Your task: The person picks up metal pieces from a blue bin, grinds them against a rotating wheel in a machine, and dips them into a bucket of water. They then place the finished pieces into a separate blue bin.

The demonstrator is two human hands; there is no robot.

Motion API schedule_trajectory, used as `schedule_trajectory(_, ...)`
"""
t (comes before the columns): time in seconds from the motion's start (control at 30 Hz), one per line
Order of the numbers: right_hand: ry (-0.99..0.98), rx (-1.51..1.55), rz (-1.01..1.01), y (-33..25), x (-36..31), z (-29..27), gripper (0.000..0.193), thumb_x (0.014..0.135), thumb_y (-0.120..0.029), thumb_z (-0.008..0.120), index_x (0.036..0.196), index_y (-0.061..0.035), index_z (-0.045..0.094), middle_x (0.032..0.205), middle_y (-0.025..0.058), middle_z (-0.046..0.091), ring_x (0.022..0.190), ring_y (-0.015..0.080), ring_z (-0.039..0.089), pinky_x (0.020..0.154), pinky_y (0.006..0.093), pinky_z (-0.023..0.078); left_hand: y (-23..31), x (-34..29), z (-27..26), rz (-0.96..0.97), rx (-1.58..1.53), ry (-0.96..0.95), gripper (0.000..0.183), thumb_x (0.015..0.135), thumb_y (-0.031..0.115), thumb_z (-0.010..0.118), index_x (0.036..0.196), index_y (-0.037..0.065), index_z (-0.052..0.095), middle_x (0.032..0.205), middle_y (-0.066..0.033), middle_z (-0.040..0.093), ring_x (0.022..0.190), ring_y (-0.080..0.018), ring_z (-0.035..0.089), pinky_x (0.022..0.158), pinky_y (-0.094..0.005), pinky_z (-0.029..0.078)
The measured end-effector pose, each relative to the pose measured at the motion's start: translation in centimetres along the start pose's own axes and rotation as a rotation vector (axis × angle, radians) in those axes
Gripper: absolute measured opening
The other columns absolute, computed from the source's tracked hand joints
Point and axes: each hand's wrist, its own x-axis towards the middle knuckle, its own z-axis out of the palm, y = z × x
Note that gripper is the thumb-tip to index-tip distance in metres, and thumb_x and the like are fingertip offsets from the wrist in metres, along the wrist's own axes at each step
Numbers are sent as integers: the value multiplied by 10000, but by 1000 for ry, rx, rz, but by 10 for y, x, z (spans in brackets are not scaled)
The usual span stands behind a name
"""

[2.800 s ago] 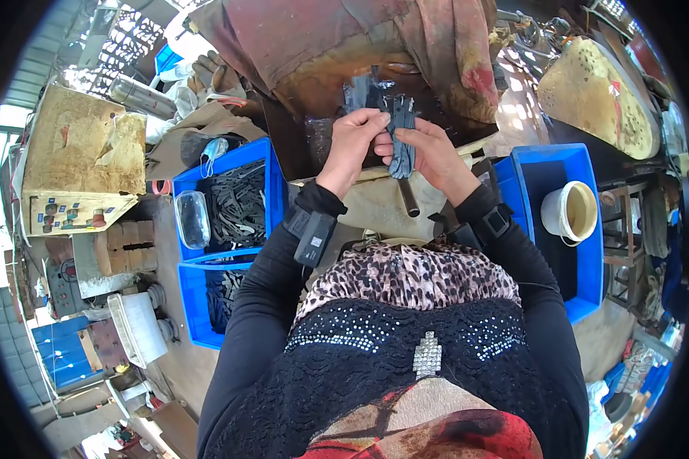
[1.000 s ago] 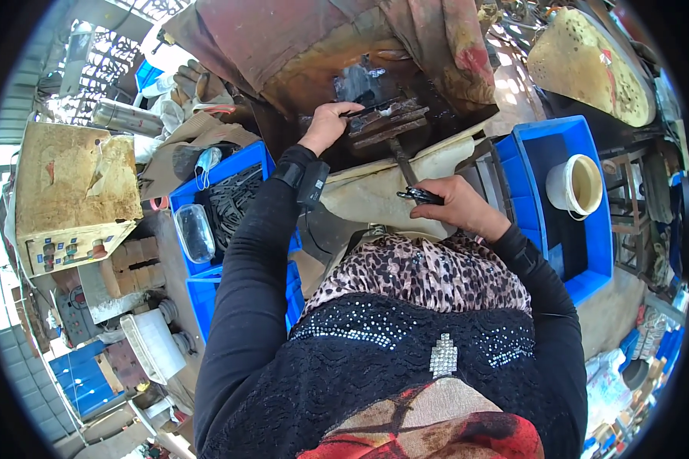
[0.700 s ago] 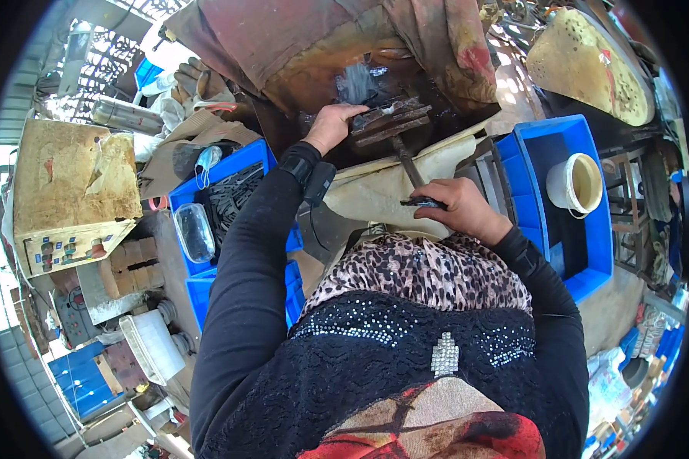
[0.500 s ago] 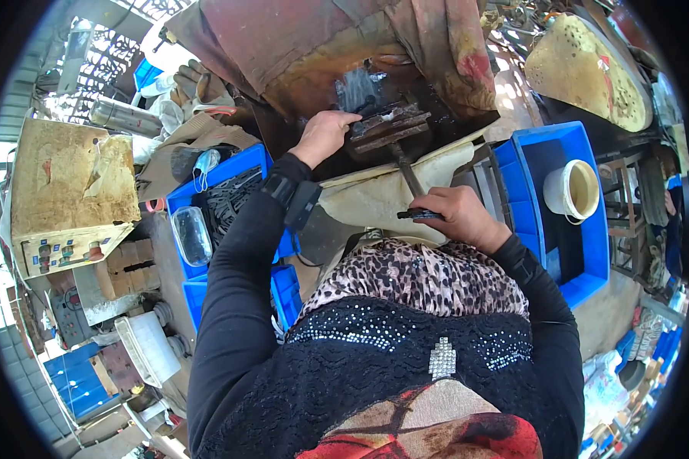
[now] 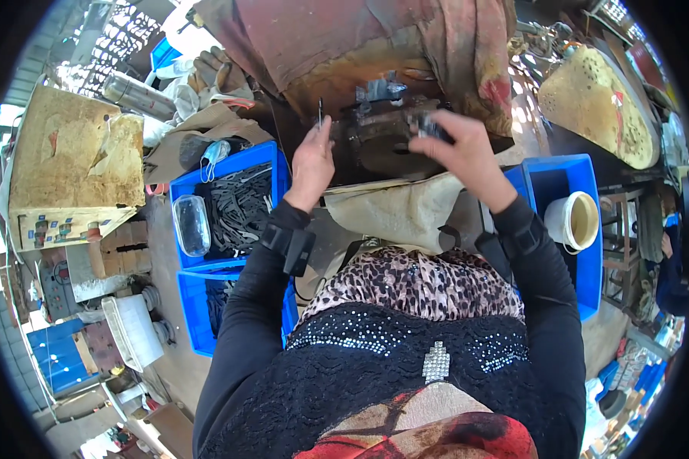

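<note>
My left hand (image 5: pixel 311 164) is raised at the left edge of a dark, wet work recess, its fingers pinching a thin dark flat metal piece (image 5: pixel 321 112) that points up. Across from it my right hand (image 5: pixel 471 157) is closed around a dark metal object (image 5: pixel 430 128), blurred and partly covered by the fingers. Between the hands lies a dark round part (image 5: pixel 390 153) of the machine, with a dark metal block behind it. A bluish translucent sheet (image 5: pixel 383 89) hangs at the back of the recess.
At left, a blue bin (image 5: pixel 279 180) holds many dark flat metal pieces (image 5: pixel 241 203); a clear plastic container (image 5: pixel 191 226) rests on it. At right, another blue bin (image 5: pixel 589 287) carries a white bucket (image 5: pixel 572 222). A stained cloth (image 5: pixel 321 38) drapes over the machine; a pale cloth (image 5: pixel 394 210) hangs in front.
My right hand has moved up and forward from near my lap to the recess. My left hand has drawn back, now with the thin piece upright. The handled metal holder no longer shows in its former place.
</note>
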Motion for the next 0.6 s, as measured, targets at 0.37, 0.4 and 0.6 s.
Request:
schedule_trajectory(0.37,123,159,151,51,157,-11,234,845,-260,746,982,-75,704,787,-37,609,685,24,501,607,208,396,46,-11,-1,-102,243,-17,541,778,-22,520,1317,19,518,1286,-185,571,1034,-348,627,841,-390,534)
schedule_trajectory(0.4,117,161,144,58,166,-11,234,845,-260,746,982,-75,704,787,-37,609,685,24,501,607,208,396,47,-11,0,-104,241,-25,533,781,-17,513,1313,19,522,1282,-186,573,1032,-347,628,838,-392,535)
schedule_trajectory(0.6,93,155,203,75,193,-9,304,801,-347,765,904,-65,714,759,-30,609,720,79,535,672,268,419,51,-11,-3,-85,243,-26,508,783,-12,521,1290,15,539,1262,-186,585,1001,-344,640,814,-394,543)
